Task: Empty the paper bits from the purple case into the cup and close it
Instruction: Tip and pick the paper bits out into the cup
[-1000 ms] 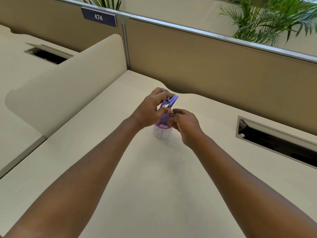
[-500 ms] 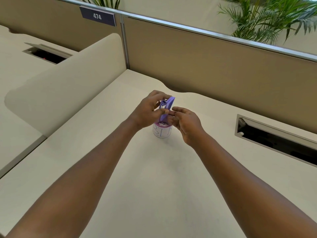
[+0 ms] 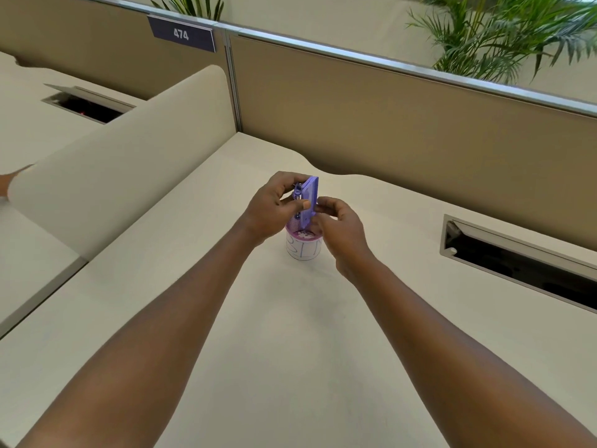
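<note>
A small purple case [image 3: 309, 199] stands nearly upright right above a white paper cup [image 3: 303, 248] with blue lettering on the desk. My left hand [image 3: 274, 206] grips the case from the left, thumb on its side. My right hand [image 3: 339, 227] pinches its lower right edge with the fingertips. The cup's pink inside holds small pale paper bits [image 3: 304, 234]. The hands hide the case's lower end and part of the cup's rim.
The cream desk [image 3: 290, 334] is bounded by tan partition walls [image 3: 387, 118] at the back and a rounded cream divider [image 3: 122, 150] on the left. An open cable slot [image 3: 517, 260] lies to the right. A palm plant [image 3: 504, 37] stands behind the partition.
The case has been tipped from a slant to nearly upright over the cup. Both hands stayed on it and shifted only slightly.
</note>
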`<state>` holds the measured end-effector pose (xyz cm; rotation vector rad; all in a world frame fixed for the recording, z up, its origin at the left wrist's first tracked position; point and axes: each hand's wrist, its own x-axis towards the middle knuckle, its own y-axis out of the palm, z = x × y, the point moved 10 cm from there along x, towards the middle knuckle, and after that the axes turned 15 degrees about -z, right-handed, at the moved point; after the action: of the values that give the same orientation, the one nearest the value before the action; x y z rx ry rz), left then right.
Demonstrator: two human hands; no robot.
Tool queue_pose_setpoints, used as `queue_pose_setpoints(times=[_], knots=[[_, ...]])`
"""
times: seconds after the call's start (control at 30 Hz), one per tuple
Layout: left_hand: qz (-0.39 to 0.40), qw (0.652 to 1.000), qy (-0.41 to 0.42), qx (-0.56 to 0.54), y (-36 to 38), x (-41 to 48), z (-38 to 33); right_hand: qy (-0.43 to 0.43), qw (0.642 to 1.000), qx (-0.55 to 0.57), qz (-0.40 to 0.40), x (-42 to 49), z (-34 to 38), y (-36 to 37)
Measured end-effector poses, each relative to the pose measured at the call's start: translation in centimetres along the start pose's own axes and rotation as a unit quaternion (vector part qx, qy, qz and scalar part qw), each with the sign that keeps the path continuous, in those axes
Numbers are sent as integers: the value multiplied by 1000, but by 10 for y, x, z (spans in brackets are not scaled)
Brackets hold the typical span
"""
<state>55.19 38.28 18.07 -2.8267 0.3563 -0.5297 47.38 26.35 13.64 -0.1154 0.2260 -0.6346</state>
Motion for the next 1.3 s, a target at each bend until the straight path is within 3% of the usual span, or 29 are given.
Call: queue_pose_setpoints(times=[0.23,0.37,0.47,0.6,0.67,0.77,0.87,1.13,1.3], knots=[[7,1000,15,23,0,-1,-2,-2,1000,6,16,1,-1,-4],[-1,1000,17,14,4,-3,-7,29,995,61,-70,3,-3,-18],[-2,1000,24,16,4,-4,-8,30,998,56,-10,-6,-1,-2],[-50,997,-44,-28,-9,-1,5,40,996,66,-54,-4,-1,-23],[-79,986,-107,-98,-16,-2,17,52,994,76,-57,-4,-6,-35],[-109,941,-198,-250,-21,-10,32,66,992,91,-54,-12,-15,-55],[-105,905,-237,-338,-15,-24,31,99,985,126,-57,-24,-28,-77],[-34,856,-296,-424,46,-86,-4,208,947,240,-53,-62,-63,-120],[43,854,-325,-403,117,-138,-38,268,922,275,-56,-87,-77,-156]])
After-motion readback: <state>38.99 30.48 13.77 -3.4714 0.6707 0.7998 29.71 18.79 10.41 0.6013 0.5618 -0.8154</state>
